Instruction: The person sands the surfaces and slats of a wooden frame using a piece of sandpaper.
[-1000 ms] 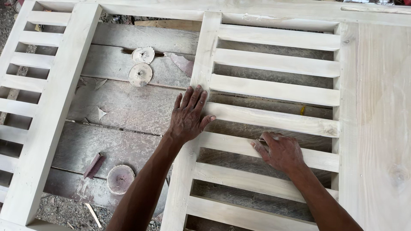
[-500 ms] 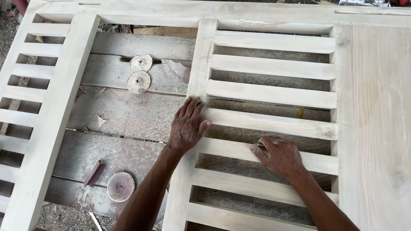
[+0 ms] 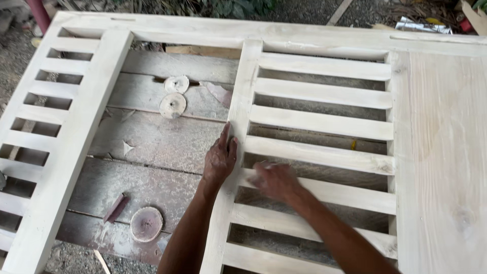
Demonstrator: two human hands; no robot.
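Outdoor daylight; dusty grey plank tabletop (image 3: 152,137), gravel ground (image 3: 12,61), green plants (image 3: 228,6) and scrap litter (image 3: 423,23) behind.

Open gaps between the slats (image 3: 324,94) look passable; sanding discs (image 3: 173,105) dot the dusty boards (image 3: 152,142).

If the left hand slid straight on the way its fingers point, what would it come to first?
The left hand lies along the pale upright post, fingers pointing up the frame. Sliding straight on, it would likely follow that post and first meet the top rail; nothing else shows in between.

Left hand (image 3: 220,158) now edge-on against upright; right hand (image 3: 274,180) blurred, leftward.
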